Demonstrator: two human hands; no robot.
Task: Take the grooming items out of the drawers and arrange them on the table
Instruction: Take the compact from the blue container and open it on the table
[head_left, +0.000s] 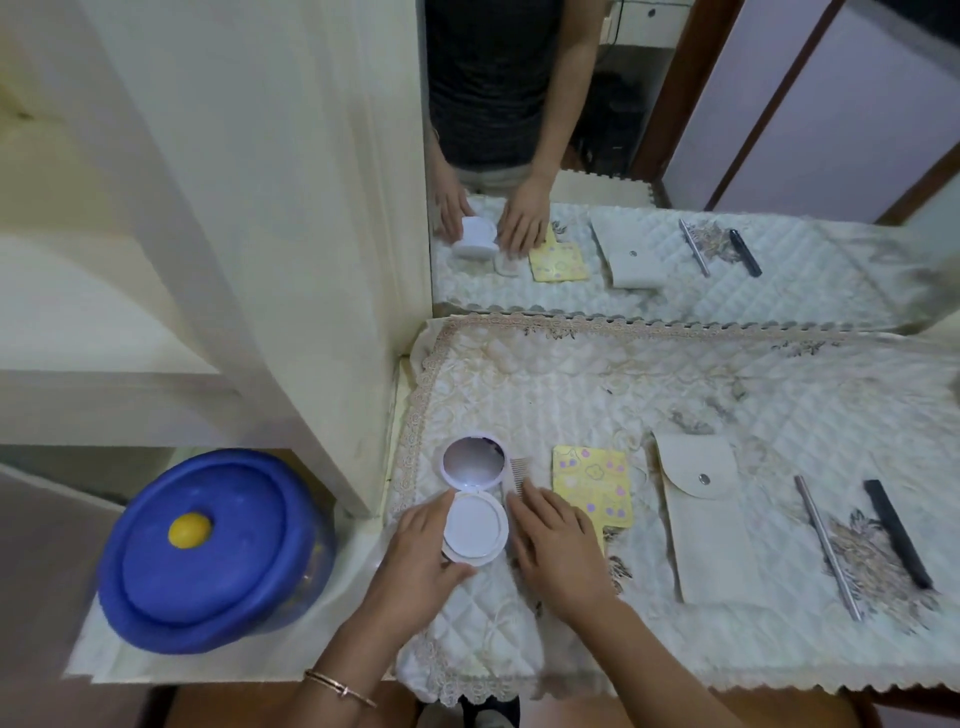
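A white round compact mirror (475, 499) stands unfolded on the quilted table cloth (675, 384), lid up, base flat. My left hand (421, 551) cups the base from the left, thumb and fingers against its rim. My right hand (558, 545) rests just right of it, fingertips on a small pale comb (515, 470) lying beside the mirror. Further right lie a yellow patterned card (592, 486), a beige snap pouch (706, 519), a thin metal tool (826, 545) and a black comb (896, 532).
A blue-lidded round container (208, 545) with a yellow knob sits at the left, below a white cabinet (270, 208). A wall mirror (675, 156) behind the table reflects the person and the items. The cloth's lace edge (727, 680) hangs over the table front.
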